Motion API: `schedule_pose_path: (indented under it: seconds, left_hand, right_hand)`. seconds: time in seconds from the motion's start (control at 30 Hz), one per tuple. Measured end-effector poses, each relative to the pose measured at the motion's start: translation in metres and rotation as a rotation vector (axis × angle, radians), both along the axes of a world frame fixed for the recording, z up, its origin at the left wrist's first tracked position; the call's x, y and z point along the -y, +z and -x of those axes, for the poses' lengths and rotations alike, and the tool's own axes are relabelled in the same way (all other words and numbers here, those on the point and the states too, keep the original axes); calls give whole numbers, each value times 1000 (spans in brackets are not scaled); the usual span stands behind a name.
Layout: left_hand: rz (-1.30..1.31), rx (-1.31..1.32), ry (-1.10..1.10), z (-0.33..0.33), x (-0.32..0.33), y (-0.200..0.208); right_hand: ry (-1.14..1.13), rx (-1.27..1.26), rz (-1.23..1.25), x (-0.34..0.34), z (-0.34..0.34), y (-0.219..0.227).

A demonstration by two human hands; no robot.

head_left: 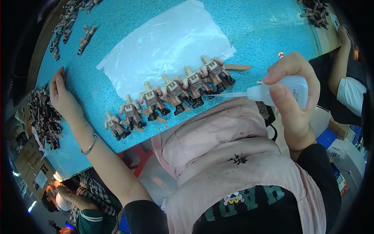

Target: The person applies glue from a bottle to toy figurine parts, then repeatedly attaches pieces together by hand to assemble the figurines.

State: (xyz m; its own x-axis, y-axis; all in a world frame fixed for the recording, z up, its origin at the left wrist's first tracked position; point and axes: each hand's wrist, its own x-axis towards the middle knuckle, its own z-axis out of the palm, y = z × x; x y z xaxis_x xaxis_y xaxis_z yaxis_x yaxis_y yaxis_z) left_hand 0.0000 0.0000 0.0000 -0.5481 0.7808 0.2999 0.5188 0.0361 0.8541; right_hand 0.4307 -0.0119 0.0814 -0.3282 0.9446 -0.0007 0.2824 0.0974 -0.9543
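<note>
In my right hand (298, 80) is a white squeeze bottle (255, 94), held sideways with fingers and thumb wrapped round it. Its long thin nozzle points left, and the tip comes close to the boots of the figures at the right of the row. Several headless toy figures (152, 99) in brown and cream clothing with black boots lie in a slanting row along the table's near edge. My left hand (60, 91) is off at the table's left side, fingers stretched out with nothing seen in them, beside a heap of dark brown figure parts (44, 119).
A white plastic sheet (167, 46), taped at its corners, covers part of the blue table (257, 23). More figure parts (70, 19) lie far left, one apart (86, 39). Dark parts (315, 13) are piled far right. A flat wooden stick (238, 67) lies by the row. Other people sit at both sides.
</note>
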Motion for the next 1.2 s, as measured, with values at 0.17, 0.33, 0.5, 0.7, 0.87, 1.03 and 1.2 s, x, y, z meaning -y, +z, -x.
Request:
schedule_pose_path:
  seconds: [0.17, 0.33, 0.5, 0.7, 0.87, 1.03, 1.2]
  left_hand:
    - [-10, 16, 5, -1, 2, -1]
    - [19, -5, 11, 3, 1, -1]
    - [29, -4, 3, 0, 1, 0]
    - [26, -20, 5, 5, 1, -2]
    - [23, -12, 7, 4, 3, -1]
    - [32, -24, 7, 4, 2, 0]
    - [41, -23, 7, 3, 2, 0]
  right_hand:
    - [-41, -2, -8, 2, -9, -1]
    - [-15, -9, -10, 1, -10, -3]
    - [62, -6, -109, -3, -11, -9]
    - [140, -61, -125, -7, -11, -11]
    - [146, -61, -98, -5, -10, -9]
    - [158, -56, -110, -6, -11, -9]
    - [140, -67, -103, -6, -10, -10]
